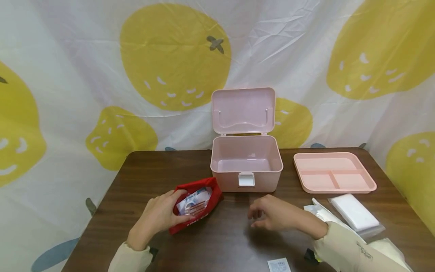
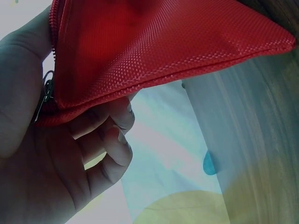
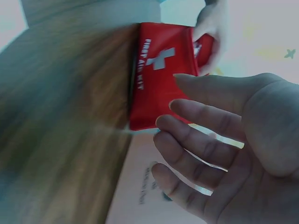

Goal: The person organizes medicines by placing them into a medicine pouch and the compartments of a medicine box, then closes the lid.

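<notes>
My left hand (image 1: 158,215) grips the edge of a red first aid pouch (image 3: 161,100), thumb on the near side and fingers at the far side. The pouch stands unzipped on the table, and small packaged supplies (image 1: 195,202) show inside its mouth. In the left wrist view the pouch's zipper pull (image 2: 46,91) lies by the palm. My right hand (image 1: 272,213) hovers over the table right of the pouch, fingers loosely bent, holding nothing. Behind both hands is a pink box (image 1: 247,181) with its lid (image 1: 243,109) raised and nothing seen inside.
A pink divided tray (image 1: 340,189) lies at the back right. Nearer, a white packaged pad (image 1: 355,211) and other white packs (image 1: 324,213) lie beside and partly under the right forearm. A small white packet (image 1: 279,265) is at the front edge. A patterned curtain (image 1: 176,128) hangs behind the table.
</notes>
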The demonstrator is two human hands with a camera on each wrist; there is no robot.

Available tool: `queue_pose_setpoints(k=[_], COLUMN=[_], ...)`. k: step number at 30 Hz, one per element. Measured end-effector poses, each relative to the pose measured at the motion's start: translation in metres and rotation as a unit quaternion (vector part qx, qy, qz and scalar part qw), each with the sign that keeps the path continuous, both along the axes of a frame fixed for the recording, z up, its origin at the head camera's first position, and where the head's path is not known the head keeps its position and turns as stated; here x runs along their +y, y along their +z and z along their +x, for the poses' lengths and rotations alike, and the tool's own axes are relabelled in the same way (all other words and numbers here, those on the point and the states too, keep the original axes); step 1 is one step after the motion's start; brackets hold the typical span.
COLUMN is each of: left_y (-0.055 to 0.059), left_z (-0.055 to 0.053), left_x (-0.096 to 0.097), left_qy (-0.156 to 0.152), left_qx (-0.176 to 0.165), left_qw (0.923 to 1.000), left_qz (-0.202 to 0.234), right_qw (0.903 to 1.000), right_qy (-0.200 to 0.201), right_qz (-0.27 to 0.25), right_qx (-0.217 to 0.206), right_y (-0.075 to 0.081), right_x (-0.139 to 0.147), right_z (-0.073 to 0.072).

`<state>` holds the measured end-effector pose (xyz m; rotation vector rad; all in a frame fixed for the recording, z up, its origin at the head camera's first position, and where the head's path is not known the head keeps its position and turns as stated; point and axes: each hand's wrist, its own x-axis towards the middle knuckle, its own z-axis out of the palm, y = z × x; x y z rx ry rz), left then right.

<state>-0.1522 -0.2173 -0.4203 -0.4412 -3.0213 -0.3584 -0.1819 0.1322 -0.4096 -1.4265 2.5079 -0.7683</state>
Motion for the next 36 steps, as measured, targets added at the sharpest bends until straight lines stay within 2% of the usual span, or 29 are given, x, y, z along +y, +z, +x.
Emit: queue_pose_setpoints(k=[7,10,14,18,21,26,31,34,36], left_y=[0.000,0.000,0.000,0.000,0.000,0.000,0.001,0.001,0.000], left_z=[0.000,0.000,0.000,-0.001,-0.001,0.000,0.001,0.002,0.002], left_x=[0.000,0.000,0.000,0.000,0.000,0.000,0.001,0.001,0.001], left_qy=[0.004,0.004,0.005,0.007,0.008,0.006,0.000,0.000,0.000], left_qx=[-0.006,-0.009,-0.011,-0.013,-0.014,-0.010,-0.006,-0.003,-0.002], left_qw=[1.0000,1.0000,0.9999,0.9999,0.9999,0.9999,1.0000,1.0000,1.0000], left_qz=[-0.002,-0.001,0.000,-0.002,-0.003,-0.001,0.002,0.000,-0.001], right_qw=[0.9948,0.9926,0.9928,0.9872,0.9835,0.9862,0.9916,0.9946,0.9963], right_qy=[0.012,0.012,0.003,-0.004,0.006,0.025,0.019,0.006,-0.010], right_qz=[0.021,0.049,0.102,0.159,0.181,0.161,0.118,0.092,0.081], right_qx=[-0.099,-0.111,-0.061,-0.008,0.009,0.029,0.050,0.047,0.028], right_y=[-0.017,-0.022,-0.029,-0.036,-0.043,-0.055,-0.065,-0.068,-0.069], right_x=[0.018,0.023,0.029,0.034,0.038,0.043,0.049,0.051,0.051], right_z=[0.011,0.019,0.031,0.043,0.047,0.047,0.047,0.045,0.042])
